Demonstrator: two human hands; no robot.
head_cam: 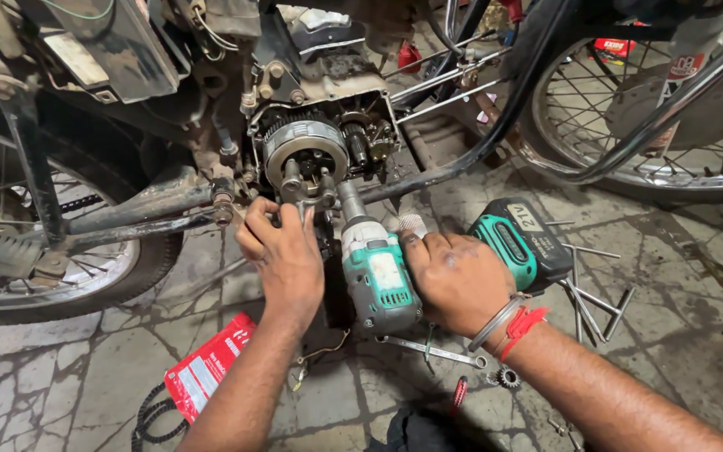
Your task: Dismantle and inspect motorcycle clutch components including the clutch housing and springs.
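Impact wrench (378, 268) in right hand (459, 280), nose on clutch (305, 151)

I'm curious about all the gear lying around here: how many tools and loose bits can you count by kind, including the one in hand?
Cordless impact wrench, held in the right hand: 1
Spanner on the floor: 1
Small gear: 1
Red packet: 1
Y-shaped socket wrench: 1
Total: 5

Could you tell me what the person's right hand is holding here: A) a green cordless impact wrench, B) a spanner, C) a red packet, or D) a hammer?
A: the right hand grips the green cordless impact wrench, its nose pointed at the round clutch assembly.
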